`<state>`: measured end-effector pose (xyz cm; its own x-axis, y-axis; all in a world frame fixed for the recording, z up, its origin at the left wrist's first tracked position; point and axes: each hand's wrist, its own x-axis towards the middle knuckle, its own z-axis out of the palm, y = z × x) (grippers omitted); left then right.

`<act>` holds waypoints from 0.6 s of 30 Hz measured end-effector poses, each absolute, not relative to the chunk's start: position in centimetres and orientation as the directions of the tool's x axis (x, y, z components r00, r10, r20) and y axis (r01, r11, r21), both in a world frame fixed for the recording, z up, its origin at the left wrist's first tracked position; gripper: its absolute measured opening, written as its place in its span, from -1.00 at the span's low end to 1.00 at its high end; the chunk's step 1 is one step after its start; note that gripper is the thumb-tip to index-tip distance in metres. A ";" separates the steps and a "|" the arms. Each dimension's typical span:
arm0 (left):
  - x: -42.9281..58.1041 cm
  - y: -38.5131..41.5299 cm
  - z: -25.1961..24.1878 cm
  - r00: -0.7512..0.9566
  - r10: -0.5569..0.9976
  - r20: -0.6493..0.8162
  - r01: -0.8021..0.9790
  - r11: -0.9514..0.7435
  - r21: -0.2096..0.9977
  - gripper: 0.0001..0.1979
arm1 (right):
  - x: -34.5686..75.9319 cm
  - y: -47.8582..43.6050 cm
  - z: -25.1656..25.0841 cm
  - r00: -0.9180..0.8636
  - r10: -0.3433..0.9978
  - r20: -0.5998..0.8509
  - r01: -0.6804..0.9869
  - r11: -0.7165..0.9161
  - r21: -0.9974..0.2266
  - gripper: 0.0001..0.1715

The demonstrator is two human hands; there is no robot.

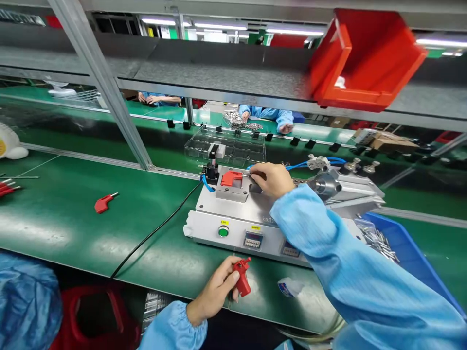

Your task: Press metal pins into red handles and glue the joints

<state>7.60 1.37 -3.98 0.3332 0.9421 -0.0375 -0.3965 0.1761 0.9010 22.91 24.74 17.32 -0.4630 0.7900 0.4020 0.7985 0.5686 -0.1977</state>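
My left hand [219, 289] is closed round a red plastic gun-shaped piece [242, 279], holding it in front of the machine's near edge. A similar red piece [230, 178] lies in the metal fixture block [233, 194] on top of the bench machine [251, 206]. At this piece's right side my right hand [272, 179] has thumb and fingers pinched together on what looks like a thin metal rod [246, 175]; the fingertips partly hide it. A black clamp with a pale head [215, 151] stands behind the fixture. The cylinder unit [332, 184] is beyond my right wrist.
A green button [224, 231] and counters are on the machine's front. A blue bin [412, 253] with metal pins stands right. Another red piece [104, 202] lies left, near a black cable [156, 228]. A red bin [368, 63] overhangs from the shelf. Co-workers' hands show across the bench.
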 end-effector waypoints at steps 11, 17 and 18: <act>7.1 1.4 -3.2 0.407 0.908 -0.097 -0.450 0.292 0.844 -0.41 | 24.1 23.9 16.6 -0.565 0.732 0.381 0.761 0.641 -0.103 -0.72; 6.7 1.4 -2.8 0.459 0.882 -0.109 -0.398 0.313 0.862 -0.43 | 21.5 23.9 17.3 -0.611 0.696 0.377 0.742 0.670 -0.035 -0.73; 6.5 1.4 -2.7 0.469 0.877 -0.109 -0.383 0.313 0.869 -0.43 | 20.7 24.2 17.3 -0.630 0.692 0.353 0.733 0.679 -0.022 -0.74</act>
<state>6.52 1.40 -2.71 0.4686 0.8767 -0.1088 -0.3834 0.3128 0.8690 20.69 24.18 17.34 -0.6300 0.6916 0.3532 0.7334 0.6794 -0.0221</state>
